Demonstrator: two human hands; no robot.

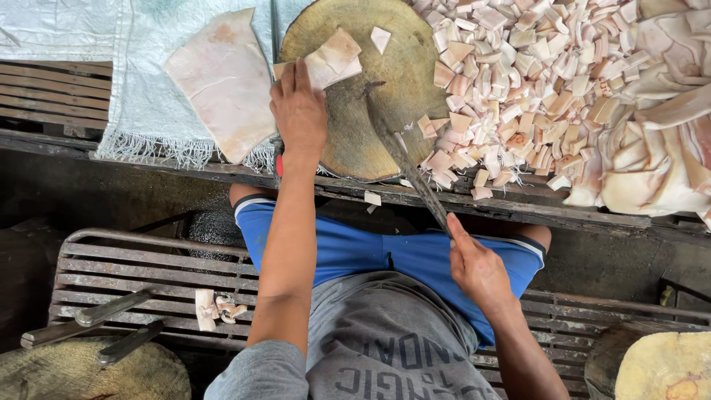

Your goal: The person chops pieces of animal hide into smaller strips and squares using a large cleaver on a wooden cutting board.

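1. Desk (222, 172): dark, worn plank surface across the upper frame. It carries the cloth, the block and all the cut material, within arm's reach of the seated person.
2. Heap of cut pieces (533, 81): pale pink-white squares spread right of the block, some spilling onto its edge. Larger uncut folds (652, 170) lie at far right. Judged: cut stock gets pushed off to the side away from the holding hand.
3. Woven cloth (148, 104): whitish, fringed, draped over the desk edge at left. One broad flat slab (226, 81) lies on it just beside the block, probably staged there as next stock.
4. Round wooden chopping block (370, 89): scarred top, sitting on the desk directly ahead of the person.
5. Metal slatted bench (133, 274): under the person. A few scraps (215, 307) lie on its slats, with two spare knives (81, 322) at its left end.
6. Cleaver (404, 159): long dark blade lying across the block, tip near the centre, handle running back over the desk edge.
7. Right hand (478, 270): clenched round the cleaver handle, drawn back near the lap, so the blade lies low and flat.
8. Left hand (300, 111): palm down, fingers extended, pressing on the near end of a small stack of strips (333, 58) at the block's upper left. Judged: the flat press keeps the slippery stack from sliding.
9. Single cut square (380, 38): alone near the block's top edge.
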